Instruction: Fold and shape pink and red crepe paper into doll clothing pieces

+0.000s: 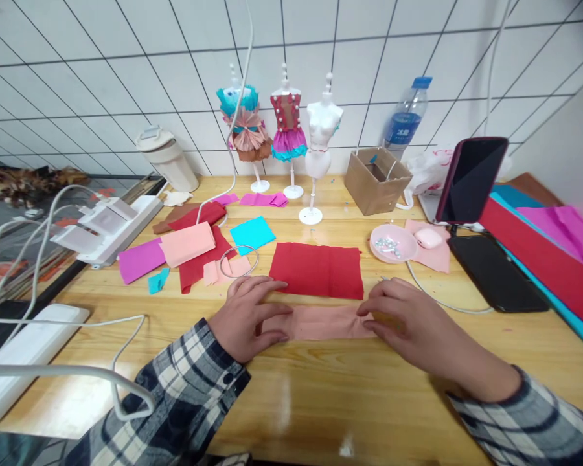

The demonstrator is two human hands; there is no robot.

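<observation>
A narrow pink crepe paper strip point(325, 322) lies flat on the table between my two hands. My left hand point(250, 314) holds its left end down against the wood, thumb along the near edge and fingers over the far side; that end is hidden beneath the hand. At the right end, my right hand point(405, 317) pinches the strip between thumb and fingertips. Just beyond the strip is a creased red crepe paper sheet point(317, 270), touched at its left corner by a left fingertip.
Three small dress-form stands, one a bare white form point(319, 133), stand by the tiled wall. Paper pieces, a metal ring point(239, 277) and a white power strip point(121, 230) lie left. A pink bowl point(393, 244), cardboard box point(376, 181) and black phone point(498, 272) are right.
</observation>
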